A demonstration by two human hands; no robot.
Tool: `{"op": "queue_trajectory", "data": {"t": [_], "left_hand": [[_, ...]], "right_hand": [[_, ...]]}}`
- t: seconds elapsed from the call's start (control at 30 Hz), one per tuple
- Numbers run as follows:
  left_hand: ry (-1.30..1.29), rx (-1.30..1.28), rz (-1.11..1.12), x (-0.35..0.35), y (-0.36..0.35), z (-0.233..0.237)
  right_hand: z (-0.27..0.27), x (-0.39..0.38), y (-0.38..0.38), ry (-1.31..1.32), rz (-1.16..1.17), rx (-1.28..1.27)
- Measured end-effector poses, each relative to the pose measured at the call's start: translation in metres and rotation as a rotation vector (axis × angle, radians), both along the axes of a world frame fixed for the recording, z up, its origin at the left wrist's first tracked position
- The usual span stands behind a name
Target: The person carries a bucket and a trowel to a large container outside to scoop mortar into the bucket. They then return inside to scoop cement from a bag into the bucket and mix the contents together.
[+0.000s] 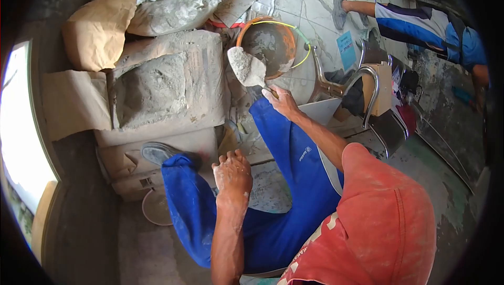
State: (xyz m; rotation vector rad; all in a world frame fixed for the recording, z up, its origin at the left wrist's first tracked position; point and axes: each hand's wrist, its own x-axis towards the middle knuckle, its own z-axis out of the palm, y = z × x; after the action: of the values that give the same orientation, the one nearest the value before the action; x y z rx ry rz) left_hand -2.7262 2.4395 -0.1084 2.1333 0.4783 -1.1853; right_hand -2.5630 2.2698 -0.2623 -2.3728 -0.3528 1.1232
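My right hand (283, 102) is wrapped round the handle of a trowel (257, 72). A heap of grey cement powder (240, 63) lies on its blade, which is at the near left rim of an orange bucket (292, 35). Grey material, partly wet-looking, shows inside the bucket. My left hand (232, 175) is in front of my blue trousers, back upward and fingers curled under; nothing shows in it. To its upper left lies a torn-open paper cement bag (205, 75) with grey powder exposed in the opening.
Crumpled sacks (178, 9) and brown paper (102, 27) lie behind the open bag. A chair with metal tube legs (375, 83) and a cardboard box (379, 88) stand to the right. Another person's leg (362, 7) is at upper right. A pale bucket (157, 209) sits lower left.
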Motion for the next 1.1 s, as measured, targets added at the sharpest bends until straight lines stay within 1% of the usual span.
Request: {"op": "queue_trajectory", "data": {"t": [0.03, 0.07, 0.13, 0.17, 0.2, 0.27, 0.3, 0.37, 0.4, 0.43, 0.47, 0.53, 0.6, 0.63, 0.67, 0.73, 0.77, 0.83, 0.87, 0.93, 0.97, 1.0, 1.03, 1.07, 1.1], "left_hand": [[-0.022, 0.012, -0.053, 0.002, -0.001, -0.002], [-0.026, 0.017, -0.078, 0.004, -0.003, -0.005], [-0.054, -0.012, -0.081, 0.004, -0.009, -0.011], [-0.051, -0.009, -0.066, 0.005, -0.012, -0.016], [-0.05, -0.007, -0.087, 0.007, -0.014, -0.02], [-0.051, -0.02, -0.054, 0.009, -0.018, -0.026], [-0.046, -0.019, -0.066, 0.011, -0.019, -0.029], [-0.087, -0.038, -0.047, 0.013, -0.02, -0.032], [-0.079, -0.037, -0.055, 0.015, -0.021, -0.034], [-0.077, -0.041, -0.053, 0.017, -0.023, -0.035], [-0.08, -0.046, -0.049, 0.02, -0.025, -0.037], [-0.069, -0.056, -0.059, 0.023, -0.028, -0.039], [-0.058, -0.066, -0.067, 0.026, -0.029, -0.04], [-0.059, -0.067, -0.064, 0.028, -0.03, -0.041], [-0.056, -0.067, -0.062, 0.029, -0.029, -0.041], [-0.064, -0.065, -0.051, 0.03, -0.028, -0.041], [-0.076, -0.062, -0.046, 0.031, -0.028, -0.041], [-0.08, -0.063, -0.04, 0.034, -0.027, -0.04], [-0.079, -0.062, -0.038, 0.035, -0.026, -0.039], [-0.085, -0.053, -0.035, 0.036, -0.024, -0.036], [-0.097, -0.047, -0.034, 0.037, -0.025, -0.036], [-0.093, -0.046, -0.032, 0.036, -0.026, -0.035], [-0.099, -0.043, -0.029, 0.035, -0.027, -0.035], [-0.102, -0.039, -0.028, 0.033, -0.027, -0.035], [-0.097, -0.035, -0.031, 0.031, -0.026, -0.037]], "right_hand": [[-0.014, 0.003, -0.017, -0.012, -0.093, -0.085], [-0.022, 0.008, -0.024, -0.015, -0.117, -0.08], [-0.043, 0.017, -0.038, 0.17, -0.468, -0.198], [-0.065, 0.022, -0.043, 0.249, -0.639, -0.12], [-0.086, 0.027, -0.047, 0.253, -0.66, -0.115], [-0.117, 0.039, -0.05, 0.624, -1.055, 0.116], [-0.127, 0.048, -0.049, 0.629, -1.067, 0.119], [-0.145, 0.066, -0.042, 0.76, -1.136, 0.192], [-0.156, 0.069, -0.041, 0.768, -1.145, 0.193], [-0.178, 0.069, -0.048, 0.739, -1.175, 0.29], [-0.186, 0.072, -0.048, 0.703, -1.201, 0.387], [-0.197, 0.082, -0.055, 0.654, -1.236, 0.396], [-0.202, 0.094, -0.071, 0.904, -1.144, 0.431], [-0.194, 0.094, -0.058, 0.44, -0.918, 0.029], [-0.185, 0.103, -0.053, 0.443, -0.917, 0.027], [-0.169, 0.123, -0.043, 0.2, -0.05, -0.427], [-0.16, 0.122, -0.038, 0.202, -0.047, -0.428], [-0.151, 0.113, -0.035, -0.053, -0.227, -0.513], [-0.151, 0.113, -0.034, -0.049, -0.225, -0.511], [-0.156, 0.115, -0.035, -0.021, -0.034, -0.516], [-0.174, 0.118, -0.039, -0.021, -0.028, -0.514], [-0.201, 0.118, -0.046, -0.035, 0.05, -0.546], [-0.217, 0.119, -0.049, -0.052, 0.127, -0.575], [-0.203, 0.118, -0.037, -0.047, 0.126, -0.57], [-0.188, 0.119, -0.024, -0.079, 0.012, -0.507]]}}
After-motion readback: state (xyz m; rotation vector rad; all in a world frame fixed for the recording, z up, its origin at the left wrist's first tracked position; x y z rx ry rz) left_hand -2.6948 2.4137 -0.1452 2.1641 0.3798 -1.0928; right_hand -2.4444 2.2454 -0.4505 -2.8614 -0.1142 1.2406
